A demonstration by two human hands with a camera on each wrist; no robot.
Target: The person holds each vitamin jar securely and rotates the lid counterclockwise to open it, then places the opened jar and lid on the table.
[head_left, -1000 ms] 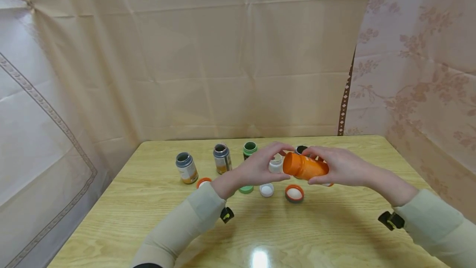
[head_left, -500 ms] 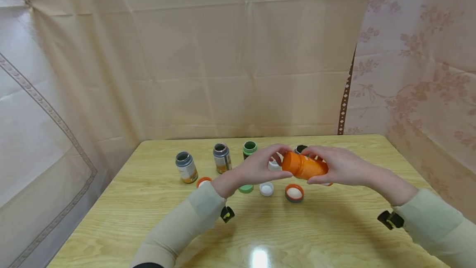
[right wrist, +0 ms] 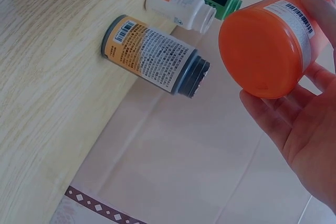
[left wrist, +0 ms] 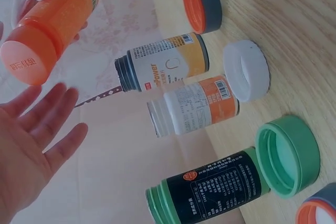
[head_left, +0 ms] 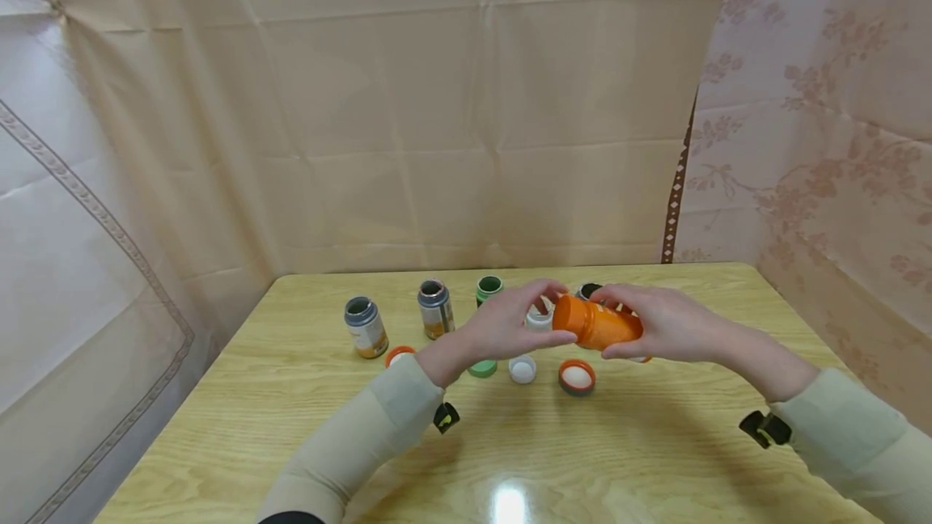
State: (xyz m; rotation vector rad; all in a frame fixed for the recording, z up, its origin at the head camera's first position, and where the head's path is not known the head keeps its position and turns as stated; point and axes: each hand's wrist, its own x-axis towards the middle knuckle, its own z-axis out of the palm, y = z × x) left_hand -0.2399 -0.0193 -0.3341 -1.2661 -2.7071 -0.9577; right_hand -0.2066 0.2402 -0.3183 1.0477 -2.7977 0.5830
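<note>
My right hand [head_left: 666, 326] grips an orange bottle [head_left: 615, 330] in the air above the table, tilted nearly onto its side. Its bottom faces the camera in the right wrist view, where the right fingers curl round the body [right wrist: 260, 51]. The orange cap [left wrist: 29, 59] sits on the bottle's left end and bears raised lettering. Beside that cap, my left hand [head_left: 502, 326] has its fingers spread and relaxed. In the left wrist view the fingertips [left wrist: 79, 132] lie just below the cap; a light touch cannot be ruled out.
Uncapped bottles stand in a row behind: two grey-necked ones [head_left: 367, 334] [head_left: 437, 318], a green one [left wrist: 210, 187], a white one [left wrist: 191, 106] and a dark-necked one [right wrist: 149, 56]. Loose lids lie in front: orange-and-grey [head_left: 577, 378], white [head_left: 522, 369], green [left wrist: 287, 156] and another orange [head_left: 399, 355].
My left hand has turned slightly at the cap: its upper fingers have drawn back left while the thumb has come a little up and right. The right hand and bottle barely move.
</note>
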